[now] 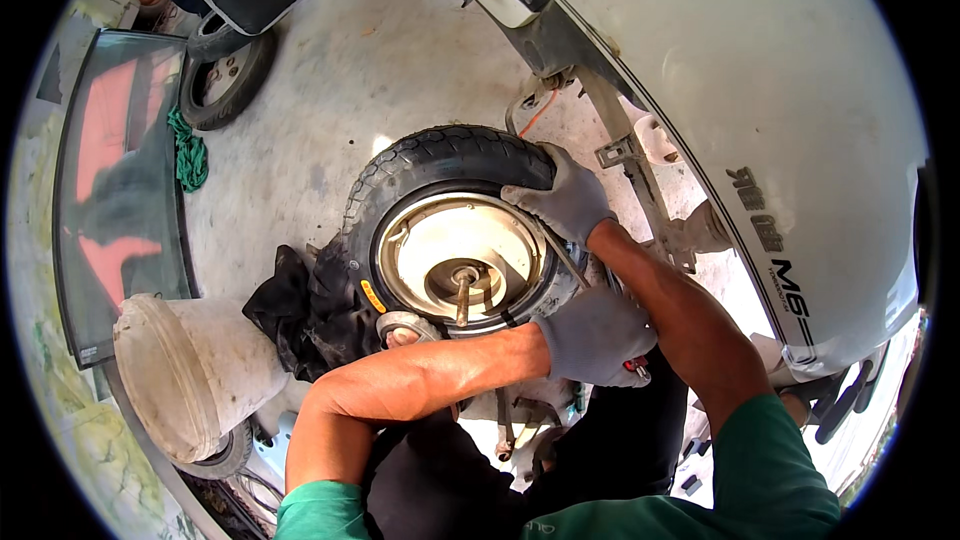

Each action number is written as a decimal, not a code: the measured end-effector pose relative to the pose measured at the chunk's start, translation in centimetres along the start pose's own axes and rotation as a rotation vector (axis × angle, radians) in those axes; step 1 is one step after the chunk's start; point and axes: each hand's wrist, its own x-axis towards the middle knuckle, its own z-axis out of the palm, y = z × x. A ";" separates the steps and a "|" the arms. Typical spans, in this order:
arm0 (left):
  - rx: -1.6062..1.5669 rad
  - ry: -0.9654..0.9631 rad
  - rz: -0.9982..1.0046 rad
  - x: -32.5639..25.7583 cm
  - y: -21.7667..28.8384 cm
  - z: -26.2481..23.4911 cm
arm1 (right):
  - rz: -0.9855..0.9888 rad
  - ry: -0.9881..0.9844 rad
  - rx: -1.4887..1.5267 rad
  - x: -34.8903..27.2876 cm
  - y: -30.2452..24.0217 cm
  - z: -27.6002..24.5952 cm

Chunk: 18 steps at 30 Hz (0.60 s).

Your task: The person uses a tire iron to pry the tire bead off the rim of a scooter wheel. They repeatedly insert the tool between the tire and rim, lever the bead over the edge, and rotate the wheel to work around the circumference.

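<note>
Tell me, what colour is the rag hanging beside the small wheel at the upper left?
The rag is green, seen in the head view.
</note>
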 end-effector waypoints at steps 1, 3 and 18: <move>0.008 -0.013 0.006 -0.1 0.0 0.1 | 0.001 -0.002 0.015 0.0 0.1 0.1; 0.023 -0.039 0.019 -0.3 -0.1 0.4 | 0.004 -0.007 0.043 -0.1 0.2 0.1; 0.023 -0.156 -0.069 0.2 -1.2 3.1 | 0.114 0.029 -0.058 -0.4 -2.2 0.7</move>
